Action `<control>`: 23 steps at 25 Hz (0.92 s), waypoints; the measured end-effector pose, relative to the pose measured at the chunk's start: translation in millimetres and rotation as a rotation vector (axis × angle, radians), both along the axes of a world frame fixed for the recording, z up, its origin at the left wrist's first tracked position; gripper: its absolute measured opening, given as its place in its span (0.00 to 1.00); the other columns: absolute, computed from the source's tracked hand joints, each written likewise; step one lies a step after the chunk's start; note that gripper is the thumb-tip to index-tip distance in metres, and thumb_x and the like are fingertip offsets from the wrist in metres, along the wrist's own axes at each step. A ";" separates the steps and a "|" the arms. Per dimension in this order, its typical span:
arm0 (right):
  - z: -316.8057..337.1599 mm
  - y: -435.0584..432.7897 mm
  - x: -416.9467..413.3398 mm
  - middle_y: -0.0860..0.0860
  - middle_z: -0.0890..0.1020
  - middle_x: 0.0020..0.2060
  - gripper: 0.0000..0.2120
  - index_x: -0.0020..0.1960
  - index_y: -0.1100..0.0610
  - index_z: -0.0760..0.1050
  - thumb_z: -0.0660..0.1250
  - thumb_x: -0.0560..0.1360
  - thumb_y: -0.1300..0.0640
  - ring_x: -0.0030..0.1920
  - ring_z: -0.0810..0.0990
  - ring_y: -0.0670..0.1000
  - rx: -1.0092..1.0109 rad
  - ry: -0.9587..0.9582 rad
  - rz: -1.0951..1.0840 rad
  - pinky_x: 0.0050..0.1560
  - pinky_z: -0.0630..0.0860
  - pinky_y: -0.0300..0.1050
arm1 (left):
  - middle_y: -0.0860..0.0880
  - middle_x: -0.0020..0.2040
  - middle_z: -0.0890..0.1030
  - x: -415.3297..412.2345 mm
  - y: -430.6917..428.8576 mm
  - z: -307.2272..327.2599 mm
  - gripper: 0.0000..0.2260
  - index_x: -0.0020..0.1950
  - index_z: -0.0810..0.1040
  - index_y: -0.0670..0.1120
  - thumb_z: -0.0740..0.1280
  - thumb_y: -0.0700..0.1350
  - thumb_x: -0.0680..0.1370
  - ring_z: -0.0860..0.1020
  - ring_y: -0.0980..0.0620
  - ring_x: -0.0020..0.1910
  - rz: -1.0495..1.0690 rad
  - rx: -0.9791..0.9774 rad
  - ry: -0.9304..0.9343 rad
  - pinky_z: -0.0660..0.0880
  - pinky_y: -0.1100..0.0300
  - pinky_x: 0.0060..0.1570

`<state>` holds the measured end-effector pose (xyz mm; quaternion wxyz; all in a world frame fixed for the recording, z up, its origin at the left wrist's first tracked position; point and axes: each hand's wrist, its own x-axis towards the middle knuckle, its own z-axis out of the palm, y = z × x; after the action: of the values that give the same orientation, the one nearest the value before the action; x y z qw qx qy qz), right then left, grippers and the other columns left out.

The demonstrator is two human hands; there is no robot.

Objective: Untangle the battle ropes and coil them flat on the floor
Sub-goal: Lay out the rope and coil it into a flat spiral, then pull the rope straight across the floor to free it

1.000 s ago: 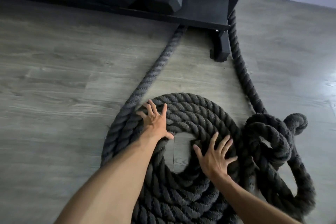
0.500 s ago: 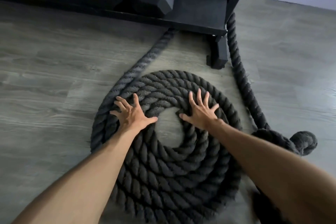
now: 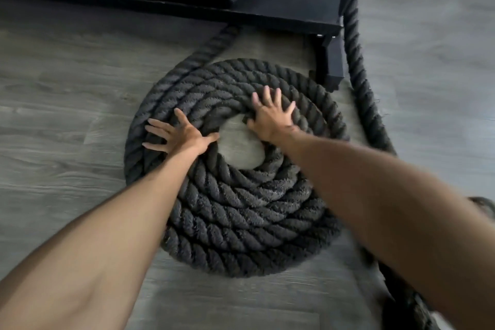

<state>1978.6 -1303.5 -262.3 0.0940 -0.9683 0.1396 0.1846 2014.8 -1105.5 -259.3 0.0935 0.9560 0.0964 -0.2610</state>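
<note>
Both palms down on the coil (image 3: 235, 169), which lies flat on the floor (image 3: 67, 88) at centre frame, a bare patch of boards showing in its middle. Left hand (image 3: 178, 136) is spread wide at nine o'clock on the rings, fingers splayed, pressing and gripping nothing. Right hand (image 3: 270, 118) sits at one o'clock of the hole, also flat and open, thumb hooked toward the inner edge. From eleven o'clock the feed line (image 3: 214, 43) runs under the rack (image 3: 281, 8); a second rope (image 3: 361, 75) drops past the rack's foot along three o'clock, and it looks uncoiled yet, its lower end lost behind the right forearm. This is thick, twisted, coarse rope, likely heavy and stubborn, with plenty of friction, so it should slide poorly. Best purchase, I'd say, is flat pressure across several rings, or a full wrap around one strand to drag it.
</note>
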 end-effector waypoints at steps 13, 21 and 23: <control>86.4 -77.9 -280.4 0.70 0.50 0.77 0.33 0.81 0.54 0.52 0.61 0.80 0.48 0.76 0.47 0.75 -0.228 0.084 -0.535 0.66 0.52 0.82 | 0.37 0.53 0.80 -228.9 -208.4 60.9 0.09 0.55 0.79 0.41 0.65 0.43 0.78 0.78 0.40 0.56 -0.470 -0.741 0.030 0.73 0.51 0.51; 152.6 -91.9 -399.7 0.62 0.66 0.65 0.21 0.69 0.56 0.65 0.64 0.78 0.58 0.65 0.65 0.66 -0.074 -0.156 -0.873 0.43 0.80 0.53 | 0.47 0.63 0.79 -370.3 -222.4 119.3 0.47 0.74 0.64 0.58 0.68 0.77 0.60 0.79 0.44 0.58 0.051 -0.755 0.916 0.79 0.43 0.47; 169.3 -90.6 -429.6 0.62 0.67 0.62 0.20 0.67 0.56 0.65 0.65 0.76 0.58 0.60 0.67 0.65 -0.003 -0.204 -0.969 0.42 0.77 0.54 | 0.50 0.67 0.76 -389.2 -224.4 142.1 0.53 0.73 0.68 0.58 0.70 0.79 0.52 0.75 0.47 0.63 0.024 -0.699 0.953 0.74 0.41 0.58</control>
<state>1549.0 -1394.2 -93.0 0.1807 -0.8054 0.5640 0.0240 1625.6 -1329.9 -117.2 0.3524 0.6446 0.0467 -0.6768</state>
